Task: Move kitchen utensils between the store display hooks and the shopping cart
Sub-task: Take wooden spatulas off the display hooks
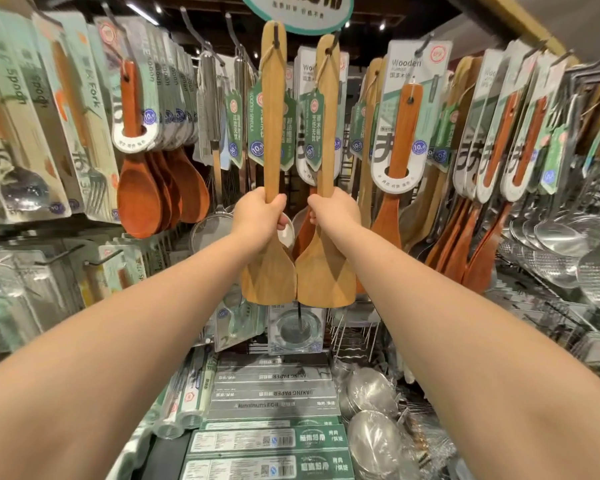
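Note:
Two pale wooden spatulas hang blade down at the middle of the display. My left hand (262, 216) grips the handle of the left wooden spatula (270, 140), whose top hole sits over a dark display hook (275, 29). My right hand (333, 213) grips the handle of the right wooden spatula (326, 271), its top at another hook (336, 38). Each spatula carries a green tag on string. The two blades touch side by side below my hands. No shopping cart is in view.
Reddish wooden spoons (142, 195) hang at left beside packaged spoons and forks. Carded wooden turners (404, 133) and steel strainers (561, 237) hang at right. Boxes of baking paper and foil (274, 393) and steel bowls (371, 393) lie on the shelf below.

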Demonstrator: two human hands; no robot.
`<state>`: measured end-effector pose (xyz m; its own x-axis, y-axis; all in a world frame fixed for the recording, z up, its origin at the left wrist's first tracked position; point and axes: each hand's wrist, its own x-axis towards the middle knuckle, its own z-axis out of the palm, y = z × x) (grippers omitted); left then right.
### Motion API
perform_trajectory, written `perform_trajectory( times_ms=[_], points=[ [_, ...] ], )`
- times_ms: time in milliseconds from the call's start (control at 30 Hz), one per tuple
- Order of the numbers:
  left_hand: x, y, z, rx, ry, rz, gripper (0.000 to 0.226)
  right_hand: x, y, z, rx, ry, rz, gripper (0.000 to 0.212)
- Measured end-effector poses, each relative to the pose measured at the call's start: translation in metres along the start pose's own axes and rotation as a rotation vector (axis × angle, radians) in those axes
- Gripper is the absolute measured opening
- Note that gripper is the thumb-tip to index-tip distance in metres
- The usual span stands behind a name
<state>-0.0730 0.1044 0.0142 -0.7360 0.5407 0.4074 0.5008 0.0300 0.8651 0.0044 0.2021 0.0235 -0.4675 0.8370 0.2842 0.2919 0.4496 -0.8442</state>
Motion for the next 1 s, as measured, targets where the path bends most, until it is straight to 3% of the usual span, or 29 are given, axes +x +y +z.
perform_trajectory(
  times_ms=[133,333,500,800,1000],
  points=[
    [-0.012,0.005,-0.004,-0.08,-0.009,0.008,0.019,-0.015,0.004,-0.003,0.232,-0.004,-0.039,0.025],
    [-0.033,0.018,-0.01,-0.19,0.026,0.015,0.023,-0.043,0.004,-0.007,0.336,0.029,-0.126,0.035],
    [-0.047,0.033,-0.017,-0.23,0.024,0.009,0.021,-0.064,-0.007,-0.019,0.341,0.073,-0.141,0.025],
    [-0.067,0.051,-0.022,-0.292,0.032,0.033,0.021,-0.098,-0.025,-0.043,0.279,0.151,-0.278,0.025],
    [-0.089,0.059,-0.027,-0.264,0.08,0.084,0.027,-0.118,-0.024,-0.042,0.291,0.128,-0.26,0.025]
  ],
)
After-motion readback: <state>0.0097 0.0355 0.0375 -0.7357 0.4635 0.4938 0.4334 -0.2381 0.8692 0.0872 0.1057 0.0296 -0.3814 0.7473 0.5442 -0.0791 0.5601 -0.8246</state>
